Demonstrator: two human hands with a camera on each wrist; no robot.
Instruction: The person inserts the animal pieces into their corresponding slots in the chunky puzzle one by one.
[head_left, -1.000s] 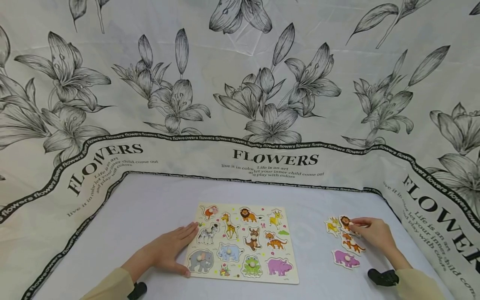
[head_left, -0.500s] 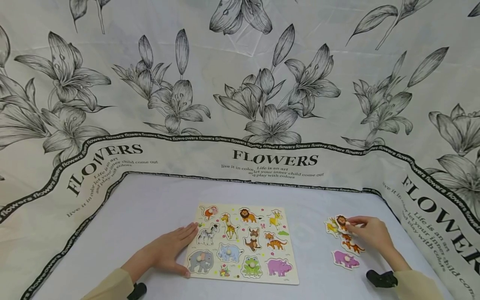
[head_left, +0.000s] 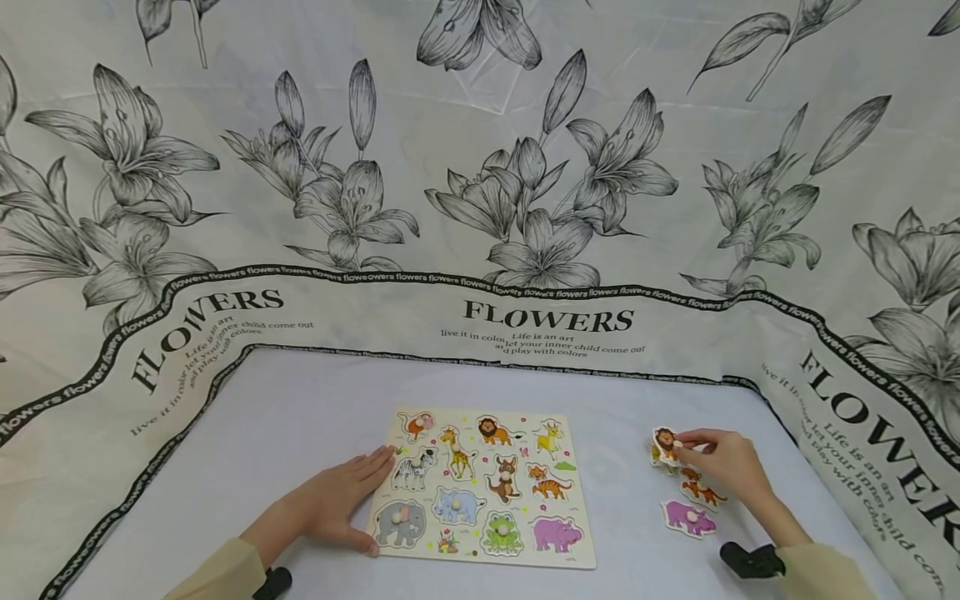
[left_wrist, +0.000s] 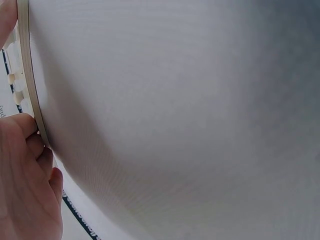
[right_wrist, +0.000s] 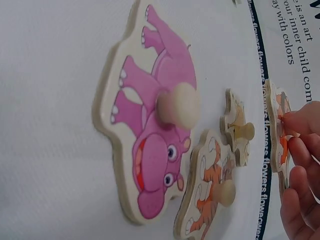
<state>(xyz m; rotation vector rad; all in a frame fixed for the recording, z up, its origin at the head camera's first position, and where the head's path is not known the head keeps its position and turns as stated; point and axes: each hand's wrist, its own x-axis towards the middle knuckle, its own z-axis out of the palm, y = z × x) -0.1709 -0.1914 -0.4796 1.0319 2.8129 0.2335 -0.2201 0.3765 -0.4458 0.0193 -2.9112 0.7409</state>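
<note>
In the head view my right hand pinches a wooden lion puzzle piece between thumb and fingers, tilted up over a yellow goat piece. The right wrist view shows those fingertips on the piece's face. Nearby lie a tiger piece and a purple hippo piece, both with round wooden knobs. My left hand rests at the left edge of the animal puzzle board, fingers extended along its side, thumb at the lower corner. The board's edge meets those fingers in the left wrist view.
A white cloth covers the table, with a black printed border at the back. Behind it hangs a flower-print cloth. Black wrist devices sit by both sleeves. Several knobbed animal pieces, such as the grey elephant, sit in the board.
My right hand has lifted the lion piece and moved it left, now overlapping the goat piece. My left hand and the board stay where they were.
</note>
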